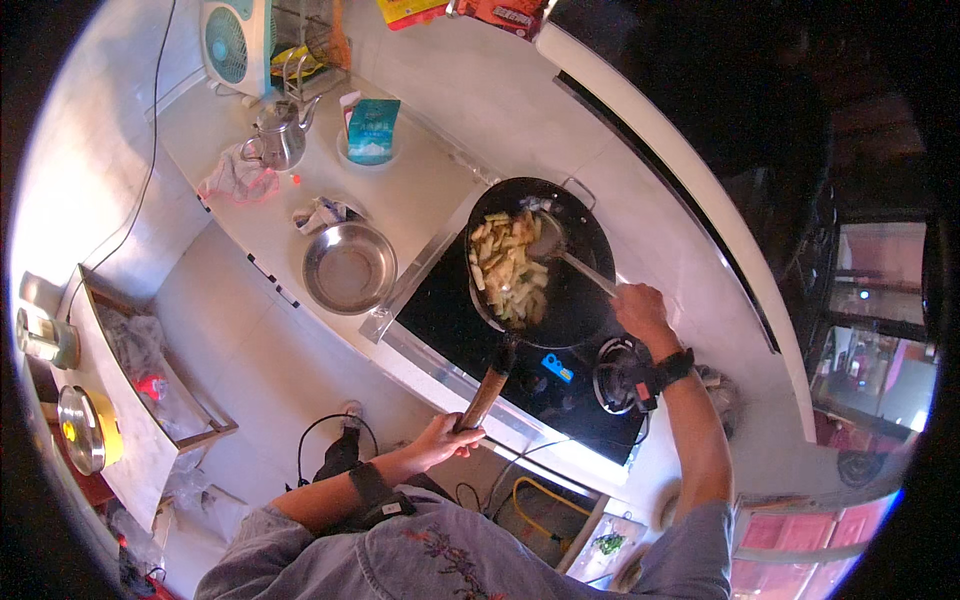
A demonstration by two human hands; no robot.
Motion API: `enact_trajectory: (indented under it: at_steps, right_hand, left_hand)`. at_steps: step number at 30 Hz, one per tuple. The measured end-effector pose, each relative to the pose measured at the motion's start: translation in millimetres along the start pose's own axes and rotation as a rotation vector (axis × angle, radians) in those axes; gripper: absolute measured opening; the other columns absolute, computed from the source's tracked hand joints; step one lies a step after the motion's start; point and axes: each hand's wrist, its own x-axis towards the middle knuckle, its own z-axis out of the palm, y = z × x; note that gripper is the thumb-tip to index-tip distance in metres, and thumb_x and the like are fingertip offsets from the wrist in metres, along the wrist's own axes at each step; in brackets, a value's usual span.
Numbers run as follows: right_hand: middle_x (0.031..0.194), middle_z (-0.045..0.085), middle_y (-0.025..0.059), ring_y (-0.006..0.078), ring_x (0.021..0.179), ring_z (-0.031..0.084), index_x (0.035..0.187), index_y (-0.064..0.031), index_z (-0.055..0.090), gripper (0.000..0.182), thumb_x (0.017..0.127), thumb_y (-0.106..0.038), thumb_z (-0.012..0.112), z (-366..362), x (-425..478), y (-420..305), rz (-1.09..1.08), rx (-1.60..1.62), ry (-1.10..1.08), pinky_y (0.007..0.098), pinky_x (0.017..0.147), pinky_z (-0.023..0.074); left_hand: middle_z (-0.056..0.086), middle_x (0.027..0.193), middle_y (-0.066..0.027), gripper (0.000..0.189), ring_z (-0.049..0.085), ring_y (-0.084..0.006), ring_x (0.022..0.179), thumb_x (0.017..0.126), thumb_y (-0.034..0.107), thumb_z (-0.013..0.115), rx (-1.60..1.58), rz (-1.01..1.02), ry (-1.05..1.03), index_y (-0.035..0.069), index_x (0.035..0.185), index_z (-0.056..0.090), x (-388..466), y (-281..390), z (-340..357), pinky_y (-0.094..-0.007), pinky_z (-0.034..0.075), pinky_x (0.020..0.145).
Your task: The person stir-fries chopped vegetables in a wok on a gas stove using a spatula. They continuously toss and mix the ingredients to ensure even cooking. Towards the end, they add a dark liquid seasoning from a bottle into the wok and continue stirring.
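A black wok (577, 300) sits on the black glass gas stove (442, 300). My left hand (442, 441) is closed around the wok's wooden handle (486, 397). With my right hand (641, 311) I grip the handle of a metal spatula or ladle (589, 276), its head down in the wok against the food. Pale, strip-cut pieces of food (506, 262), some greenish, fill the wok's left side. Each of my wrists wears a dark band.
Left of the stove stands a steel basin (349, 268), with a cloth (324, 215) behind it. Farther back are a steel kettle (281, 135), a teal pouch (373, 131) and a fan (229, 46). A bare burner (621, 375) lies near my right forearm. A range hood (675, 172) overhangs the right.
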Motion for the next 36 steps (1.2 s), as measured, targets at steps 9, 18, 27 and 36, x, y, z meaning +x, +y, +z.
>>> enact_trajectory:
  at_steps: [9, 18, 27, 36]
  right_hand:
    - [0.077, 0.062, 0.0163, 0.0324, 0.072, 0.061, 0.089, -0.0042, 0.059, 0.025, 0.079, -0.027, 0.055, -69, -60, 7, -0.098, -0.180, -0.086, 0.0437, 0.064, 0.0474]
    - [0.059, 0.058, 0.0081, 0.0154, 0.051, 0.053, 0.077, 0.0005, 0.065, 0.024, 0.076, -0.023, 0.062, -36, -43, 41, 0.082, 0.445, -0.660, 0.0289, 0.047, 0.0422]
    - [0.053, 0.036, -0.0060, 0.0019, 0.038, 0.027, 0.088, 0.0030, 0.056, 0.029, 0.087, -0.025, 0.051, -45, -41, -6, 0.530, 1.575, -0.775, 0.0174, 0.033, 0.0191]
    - [0.053, 0.038, -0.0025, 0.0038, 0.038, 0.029, 0.086, 0.0013, 0.052, 0.031, 0.085, -0.029, 0.054, -14, -38, 1, 0.452, 1.501, -0.466, 0.0187, 0.033, 0.0186]
  left_hand:
    - [0.055, 0.074, -0.0018, 0.026, 0.052, -0.0073, 0.062, 0.082, 0.023, 0.061, -0.025, -0.025, 0.019, 0.001, 0.093, 0.053, 5, -7, -3, -0.0199, 0.045, 0.054]
    - [0.055, 0.074, -0.0011, 0.025, 0.052, -0.0071, 0.062, 0.083, 0.025, 0.060, -0.018, 0.016, 0.016, 0.002, 0.090, 0.053, 2, -2, 1, -0.0206, 0.044, 0.054]
    - [0.055, 0.073, -0.0004, 0.026, 0.053, -0.0078, 0.062, 0.083, 0.029, 0.060, -0.028, 0.034, 0.019, 0.004, 0.086, 0.054, 4, -12, -2, -0.0215, 0.044, 0.054]
    - [0.055, 0.073, -0.0010, 0.027, 0.052, -0.0078, 0.062, 0.082, 0.029, 0.061, 0.016, 0.012, 0.056, 0.003, 0.087, 0.055, 5, -10, 0, -0.0208, 0.044, 0.053]
